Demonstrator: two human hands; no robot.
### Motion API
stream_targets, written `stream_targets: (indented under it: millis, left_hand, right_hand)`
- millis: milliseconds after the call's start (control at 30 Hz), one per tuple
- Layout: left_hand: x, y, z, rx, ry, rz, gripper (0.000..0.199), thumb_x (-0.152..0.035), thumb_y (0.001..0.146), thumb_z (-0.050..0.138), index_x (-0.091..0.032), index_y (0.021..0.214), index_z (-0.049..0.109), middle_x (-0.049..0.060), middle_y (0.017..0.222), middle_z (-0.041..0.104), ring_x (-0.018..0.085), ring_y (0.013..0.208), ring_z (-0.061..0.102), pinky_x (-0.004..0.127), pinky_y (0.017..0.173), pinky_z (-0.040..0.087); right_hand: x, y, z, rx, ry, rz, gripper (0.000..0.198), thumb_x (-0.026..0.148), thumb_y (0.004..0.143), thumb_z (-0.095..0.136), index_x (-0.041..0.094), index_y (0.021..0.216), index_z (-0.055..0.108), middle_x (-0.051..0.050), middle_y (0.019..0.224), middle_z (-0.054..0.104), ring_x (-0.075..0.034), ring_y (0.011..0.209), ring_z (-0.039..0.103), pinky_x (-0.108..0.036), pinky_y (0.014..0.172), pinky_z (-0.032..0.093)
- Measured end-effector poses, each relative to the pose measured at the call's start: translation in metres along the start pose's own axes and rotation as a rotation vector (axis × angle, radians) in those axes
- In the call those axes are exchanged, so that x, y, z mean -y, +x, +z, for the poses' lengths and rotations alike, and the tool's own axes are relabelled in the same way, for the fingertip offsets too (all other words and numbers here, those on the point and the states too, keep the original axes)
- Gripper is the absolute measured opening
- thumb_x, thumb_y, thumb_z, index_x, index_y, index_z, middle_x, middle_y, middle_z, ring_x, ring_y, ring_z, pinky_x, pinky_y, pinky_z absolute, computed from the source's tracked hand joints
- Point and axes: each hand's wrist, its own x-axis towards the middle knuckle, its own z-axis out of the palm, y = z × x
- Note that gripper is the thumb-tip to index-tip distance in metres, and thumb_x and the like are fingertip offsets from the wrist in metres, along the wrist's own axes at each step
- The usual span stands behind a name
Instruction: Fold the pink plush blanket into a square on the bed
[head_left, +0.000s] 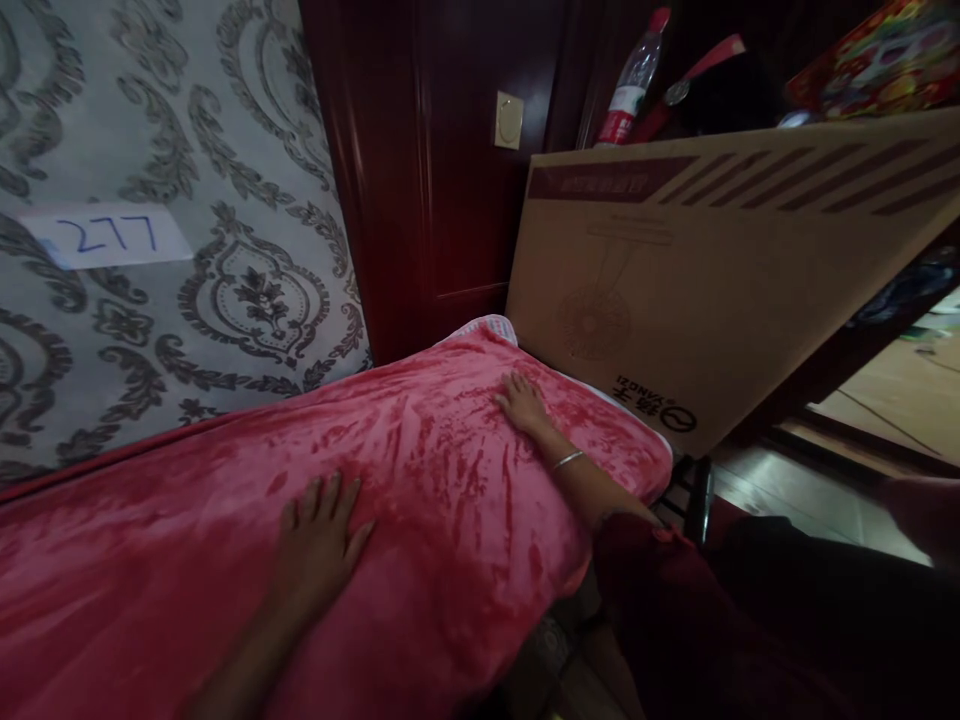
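Along the patterned wall: a soft pinkish-red plush cover (420, 470) lies spread over a long, flat piece of furniture; can't really tell if that's a bed or a bench.
Left hand: the bare left hand (319, 530) is palm down on the near part of the cover, fingers apart, thumb out to the side, nothing gripped.
Right hand: the bare right hand (521, 405), with a thin silver bangle (568, 460) on the wrist, reaches further out, flat on the cover near the far end, fingers a bit apart, not pinching anything.
Done so far: I'd call it mostly there, tbh. The cover reaches the wall side and the far end, and no big folds are piled up.
Left to do: plenty of creases and darker streaks run between the two hands, so it isn't fully smooth imo.
Far corner: a white, printed fabric edge (495, 325) pokes out past the cover, so that bit looks unfinished.
Past the end: a big flat brown cardboard box (720, 270) stands upright just beside the cover.
No clue about: the near end, it runs out of view.
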Motion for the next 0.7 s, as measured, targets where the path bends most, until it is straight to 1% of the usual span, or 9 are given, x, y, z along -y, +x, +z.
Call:
stream_targets:
  millis: [67, 133, 200, 300, 400, 500, 600, 667, 700]
  left_hand:
    - [0.0, -0.004, 0.005, -0.015, 0.002, 0.01, 0.066, -0.05, 0.097, 0.038, -0.017, 0.153, 0.052, 0.018, 0.164, 0.04, 0.042, 0.152, 0.034, 0.067, 0.117, 0.031]
    - [0.0, -0.005, 0.006, -0.035, -0.011, 0.023, 0.067, -0.052, 0.097, 0.039, -0.018, 0.152, 0.053, 0.018, 0.162, 0.042, 0.042, 0.151, 0.037, 0.067, 0.116, 0.032]
    - [0.001, -0.005, 0.006, -0.043, -0.019, 0.04, 0.067, -0.052, 0.097, 0.039, -0.018, 0.152, 0.054, 0.019, 0.161, 0.043, 0.042, 0.15, 0.038, 0.066, 0.116, 0.033]
    - [0.002, -0.005, 0.005, -0.044, -0.012, 0.035, 0.066, -0.052, 0.096, 0.041, -0.018, 0.151, 0.054, 0.019, 0.16, 0.044, 0.041, 0.15, 0.039, 0.065, 0.116, 0.034]
    - [0.0, -0.006, 0.006, -0.055, 0.003, 0.027, 0.066, -0.053, 0.096, 0.041, -0.018, 0.152, 0.053, 0.018, 0.161, 0.044, 0.038, 0.151, 0.039, 0.062, 0.118, 0.033]
    - [0.001, -0.009, 0.007, -0.061, 0.011, 0.008, 0.068, -0.053, 0.097, 0.041, -0.015, 0.152, 0.052, 0.019, 0.16, 0.045, 0.038, 0.151, 0.038, 0.061, 0.119, 0.033]
    - [0.004, -0.01, 0.007, -0.045, -0.002, -0.005, 0.069, -0.054, 0.096, 0.042, -0.013, 0.152, 0.052, 0.02, 0.159, 0.046, 0.039, 0.15, 0.04, 0.061, 0.118, 0.035]
    - [0.003, -0.006, 0.005, -0.052, -0.024, -0.009, 0.067, -0.053, 0.097, 0.043, -0.016, 0.151, 0.053, 0.019, 0.159, 0.047, 0.039, 0.149, 0.041, 0.062, 0.118, 0.037]
    - [-0.002, -0.001, 0.002, -0.059, -0.041, -0.001, 0.065, -0.052, 0.097, 0.042, -0.017, 0.151, 0.053, 0.018, 0.159, 0.047, 0.038, 0.149, 0.042, 0.061, 0.119, 0.036]
  right_hand:
    - [-0.022, 0.017, -0.005, -0.011, -0.029, 0.055, 0.063, 0.045, 0.109, 0.025, 0.017, 0.165, 0.028, -0.014, 0.172, 0.02, -0.026, 0.159, 0.019, -0.051, 0.126, 0.021]
    - [-0.046, 0.03, -0.007, -0.02, -0.061, 0.067, 0.061, 0.045, 0.109, 0.024, 0.021, 0.165, 0.03, -0.011, 0.172, 0.022, -0.025, 0.158, 0.02, -0.051, 0.126, 0.023]
    - [-0.066, 0.037, -0.004, -0.01, -0.078, 0.074, 0.059, 0.046, 0.109, 0.024, 0.025, 0.164, 0.033, -0.008, 0.171, 0.026, -0.025, 0.157, 0.024, -0.051, 0.125, 0.027]
    - [-0.087, 0.039, 0.008, 0.006, -0.075, 0.085, 0.059, 0.045, 0.109, 0.024, 0.024, 0.163, 0.036, -0.009, 0.17, 0.029, -0.026, 0.156, 0.028, -0.051, 0.124, 0.028]
    - [-0.098, 0.039, 0.019, -0.02, -0.069, 0.081, 0.06, 0.044, 0.109, 0.022, 0.022, 0.163, 0.035, -0.01, 0.17, 0.028, -0.027, 0.156, 0.028, -0.052, 0.124, 0.027]
    - [-0.102, 0.041, 0.025, -0.047, -0.061, 0.074, 0.06, 0.045, 0.109, 0.022, 0.021, 0.162, 0.035, -0.011, 0.17, 0.028, -0.028, 0.156, 0.028, -0.054, 0.124, 0.026]
    - [-0.103, 0.042, 0.027, -0.038, -0.035, 0.091, 0.061, 0.047, 0.108, 0.022, 0.022, 0.162, 0.037, -0.009, 0.17, 0.028, -0.027, 0.156, 0.028, -0.051, 0.125, 0.026]
    - [-0.102, 0.043, 0.026, -0.036, -0.002, 0.098, 0.061, 0.048, 0.108, 0.023, 0.023, 0.161, 0.038, -0.009, 0.17, 0.03, -0.027, 0.155, 0.029, -0.051, 0.125, 0.026]
    - [-0.102, 0.043, 0.025, -0.059, 0.016, 0.096, 0.06, 0.048, 0.108, 0.023, 0.024, 0.161, 0.038, -0.009, 0.169, 0.031, -0.027, 0.155, 0.029, -0.052, 0.124, 0.026]
